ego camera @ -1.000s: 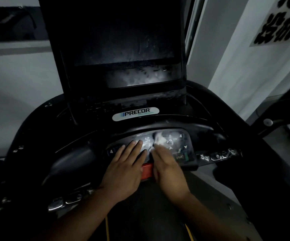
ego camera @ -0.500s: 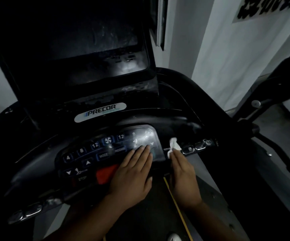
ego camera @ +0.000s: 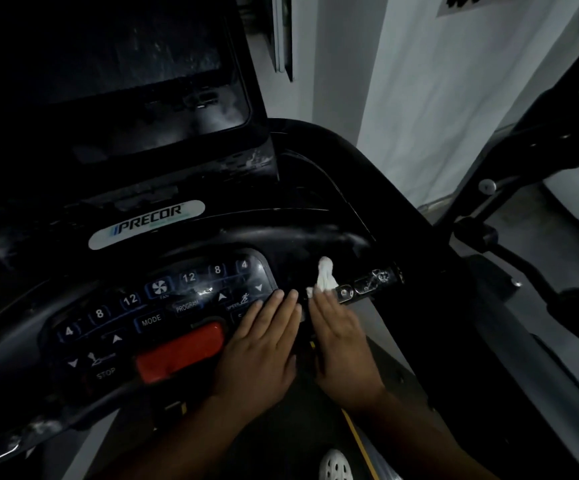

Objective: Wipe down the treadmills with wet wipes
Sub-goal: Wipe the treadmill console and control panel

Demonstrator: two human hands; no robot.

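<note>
**Wipe leaves the keypad for the right grip bar**

The crumpled white wet wipe [ego camera: 326, 277] lies on the black treadmill console [ego camera: 316, 233], just right of the dark button keypad [ego camera: 163, 306]. It touches the inner end of the shiny metal grip bar [ego camera: 367, 285]. The right hand [ego camera: 340, 337] presses it down with straight fingers [ego camera: 319, 303] held together. The wipe pokes out past the fingertips, and in this dim light I cannot tell whether the thumb helps hold it.

A second ago the wipe was rubbing the keypad's right-hand buttons; since then it has slid rightward off the panel. The left hand [ego camera: 264, 344] has followed. It now rests flat, fingers together, on the keypad's right end beside the red rectangular stop button [ego camera: 180, 351]. The keypad is probably finished, so the grip bar and the right side of the console look like the next surfaces to wipe.
</note>
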